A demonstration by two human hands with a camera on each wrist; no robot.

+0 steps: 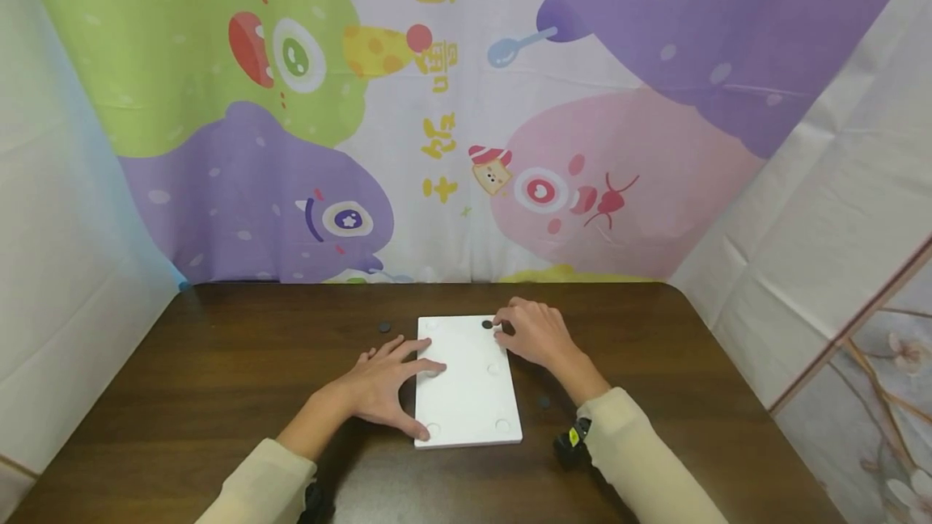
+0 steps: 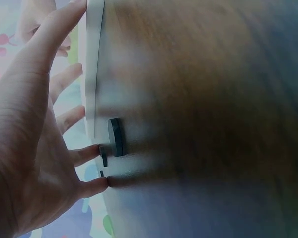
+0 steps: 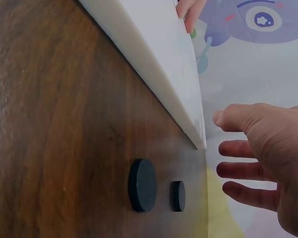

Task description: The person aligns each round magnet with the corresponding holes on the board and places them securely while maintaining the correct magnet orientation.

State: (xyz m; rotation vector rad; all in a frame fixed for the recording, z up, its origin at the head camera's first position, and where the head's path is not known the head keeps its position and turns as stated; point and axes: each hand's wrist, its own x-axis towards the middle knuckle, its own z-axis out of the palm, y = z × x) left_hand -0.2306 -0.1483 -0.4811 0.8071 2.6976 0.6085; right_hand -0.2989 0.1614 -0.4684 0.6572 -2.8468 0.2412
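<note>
A white rectangular board (image 1: 466,395) with shallow round recesses lies flat on the table. A black disc (image 1: 487,324) sits at its far right corner. My left hand (image 1: 382,386) is spread over the board's left side, thumb near the near corner and two fingertips on the top. My right hand (image 1: 539,331) is beside the far right corner, its fingertips close to that disc. In the right wrist view, the right hand (image 3: 268,158) has its thumb and fingers apart, with nothing visible between them.
A dark disc (image 1: 384,327) lies left of the board and another disc (image 1: 544,402) lies right of it. Several discs (image 2: 117,137) stand out beside the left hand, and two dark discs (image 3: 143,185) near the right. A patterned curtain (image 1: 466,249) hangs behind the brown table (image 1: 218,362).
</note>
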